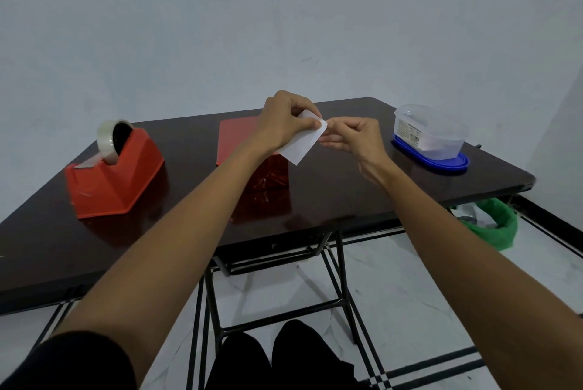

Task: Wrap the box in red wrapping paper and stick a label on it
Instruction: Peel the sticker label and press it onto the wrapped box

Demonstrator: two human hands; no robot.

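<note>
A box wrapped in shiny red paper (235,143) stands in the middle of the dark table (347,194), partly hidden behind my left forearm. Above it, my left hand (282,120) holds a white label sheet (303,145) by its upper edge. My right hand (351,134) pinches the sheet's top right corner with thumb and forefinger. The sheet hangs tilted in the air just right of the box top, clear of the paper.
A red tape dispenser (115,172) with a clear tape roll sits at the table's left. A clear plastic container (430,132) rests on its blue lid at the right. A green bag (492,225) lies on the floor under the right edge.
</note>
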